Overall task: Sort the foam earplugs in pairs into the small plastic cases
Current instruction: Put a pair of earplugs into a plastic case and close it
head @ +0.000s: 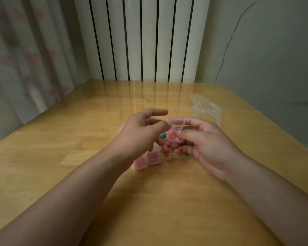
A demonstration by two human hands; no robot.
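My right hand (201, 139) holds a small clear plastic case (175, 132) above the table, its hinged lid standing open, with pink foam earplugs inside. My left hand (140, 134) hovers just left of the case, fingers apart, holding nothing that I can see. Under the hands lie loose earplugs: a green one (162, 136) and a pink one (166, 148). Two closed cases with pink earplugs, one (155, 157) beside the other (140, 164), rest on the table below my left hand.
A wooden table (78, 139) with a glossy top carries everything. An empty clear plastic bag (205, 108) lies at the back right. A white radiator and a wall stand behind, with a curtain at the left.
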